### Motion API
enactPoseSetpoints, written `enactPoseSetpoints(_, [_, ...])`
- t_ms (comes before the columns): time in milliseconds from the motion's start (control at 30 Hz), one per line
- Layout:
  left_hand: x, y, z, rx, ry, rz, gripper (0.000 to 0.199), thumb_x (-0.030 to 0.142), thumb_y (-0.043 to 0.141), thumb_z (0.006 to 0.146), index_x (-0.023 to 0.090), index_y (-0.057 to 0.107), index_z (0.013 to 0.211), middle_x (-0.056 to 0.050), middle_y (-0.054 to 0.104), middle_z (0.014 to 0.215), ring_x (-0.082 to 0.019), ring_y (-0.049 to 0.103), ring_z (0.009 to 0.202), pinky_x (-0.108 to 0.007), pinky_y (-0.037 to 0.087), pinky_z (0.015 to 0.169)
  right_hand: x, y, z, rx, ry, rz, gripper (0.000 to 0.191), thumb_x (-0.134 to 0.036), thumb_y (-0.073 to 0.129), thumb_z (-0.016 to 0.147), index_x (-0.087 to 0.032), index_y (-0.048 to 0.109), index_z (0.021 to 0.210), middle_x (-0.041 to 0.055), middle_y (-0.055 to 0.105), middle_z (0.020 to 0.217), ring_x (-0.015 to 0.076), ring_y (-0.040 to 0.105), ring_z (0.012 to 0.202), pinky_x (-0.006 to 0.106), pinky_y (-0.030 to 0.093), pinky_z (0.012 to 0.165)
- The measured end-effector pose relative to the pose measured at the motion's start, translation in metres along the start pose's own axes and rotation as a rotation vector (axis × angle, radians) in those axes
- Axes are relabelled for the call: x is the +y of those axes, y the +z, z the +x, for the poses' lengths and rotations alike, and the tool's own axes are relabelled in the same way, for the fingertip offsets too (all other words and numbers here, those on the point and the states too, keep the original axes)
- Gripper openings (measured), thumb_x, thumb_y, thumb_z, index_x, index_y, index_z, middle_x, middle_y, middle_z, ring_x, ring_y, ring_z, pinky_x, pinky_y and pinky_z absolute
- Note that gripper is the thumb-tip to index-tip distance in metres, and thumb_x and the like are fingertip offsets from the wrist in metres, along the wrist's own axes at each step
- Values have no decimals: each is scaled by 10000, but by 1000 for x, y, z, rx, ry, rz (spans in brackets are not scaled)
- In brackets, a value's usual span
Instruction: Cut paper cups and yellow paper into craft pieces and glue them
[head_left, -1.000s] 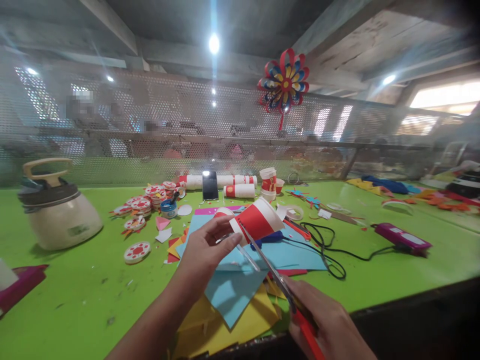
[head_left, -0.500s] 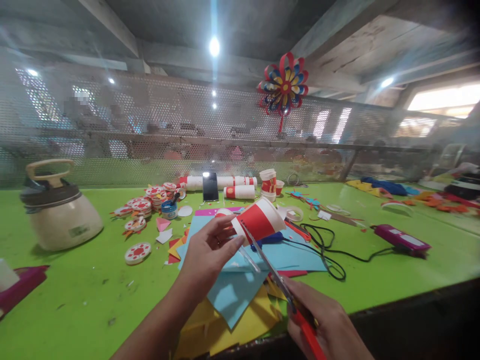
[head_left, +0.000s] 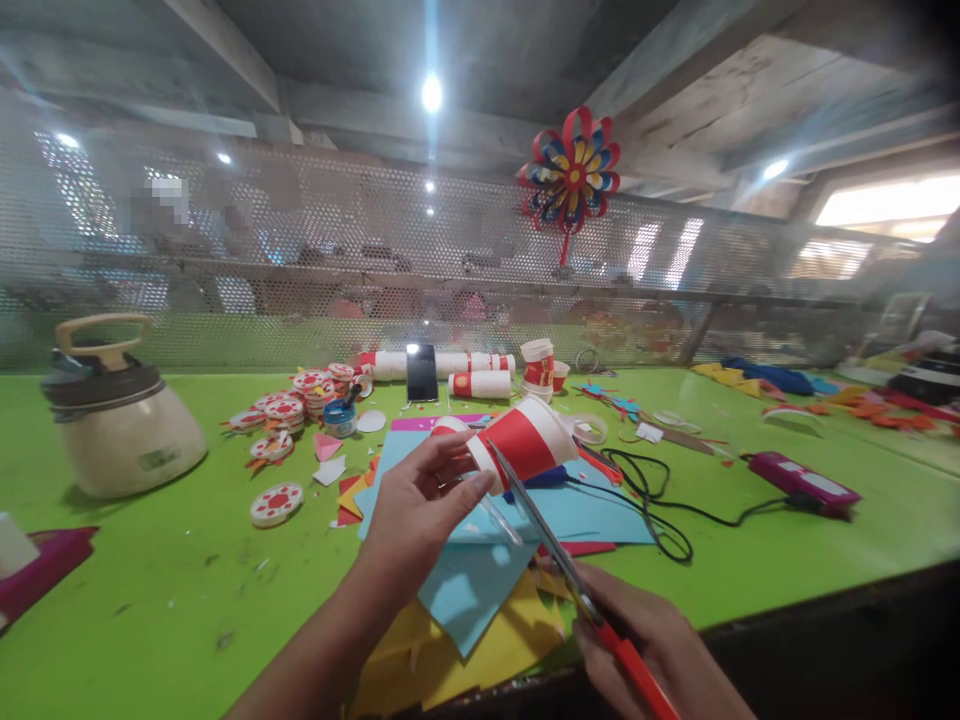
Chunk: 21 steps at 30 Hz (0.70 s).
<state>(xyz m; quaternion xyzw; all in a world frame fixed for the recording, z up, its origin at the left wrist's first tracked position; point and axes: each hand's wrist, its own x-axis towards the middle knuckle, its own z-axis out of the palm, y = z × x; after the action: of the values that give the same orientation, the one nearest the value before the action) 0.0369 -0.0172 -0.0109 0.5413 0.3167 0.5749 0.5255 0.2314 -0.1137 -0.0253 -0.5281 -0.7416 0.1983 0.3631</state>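
Observation:
A red-and-white paper cup (head_left: 529, 440) lies tilted on its side in the air, its rim end toward the right. My left hand (head_left: 427, 500) grips it at the left end, thumb below and fingers behind. In my right hand (head_left: 652, 630) is a pair of scissors (head_left: 551, 540) with red handles, the blades pointing up and left. The blade tips reach the cup's red side near my left thumb. Under the cup lie blue paper sheets (head_left: 465, 590) and yellow paper (head_left: 517, 640).
A large cream flask (head_left: 135, 440) stands at the left. Red-dotted white discs (head_left: 276, 504) lie beside it. Stacked cups (head_left: 480, 385), a phone (head_left: 421, 373) and a tape roll (head_left: 590, 429) are behind. A black cord (head_left: 675, 500) runs to a purple power strip (head_left: 802, 480) at right.
The cup has shifted slightly to the right. My right hand and the scissors have moved a little right and down, and the blades look closer together.

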Motion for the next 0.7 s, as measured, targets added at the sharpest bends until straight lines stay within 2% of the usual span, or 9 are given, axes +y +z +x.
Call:
enactPoseSetpoints(200, [-1,0,0,0,10,-20,419,292,785,682,168,643,1056,-102,720,981,-217,671,865,-362,517,779,2,3,2,11,-20,-32,314,-248,573,802,-204,720,1076,48,715,797,198,660,664,254,558,688])
enactPoseSetpoints(400, [1,0,1,1,2,10,440,306,782,686,157,627,1070,-103,717,972,-209,667,855,-349,515,767,11,6,-1,42,3,-68,261,-204,577,781,-191,760,966,10,672,664,154,624,583,184,537,601])
enactPoseSetpoints(533, [2,1,0,-5,0,-9,414,291,778,688,157,627,1050,-102,713,1007,-212,667,873,-340,519,753,13,9,0,55,-12,-51,348,-180,578,760,-201,737,1069,23,707,764,183,669,666,228,563,709])
enactPoseSetpoints(700, [4,-1,1,-48,-20,-4,428,285,762,706,171,609,1089,-80,731,919,-193,676,727,-349,526,704,11,8,2,35,-15,-44,405,-164,566,758,-188,712,1134,47,725,818,185,682,660,246,569,710])
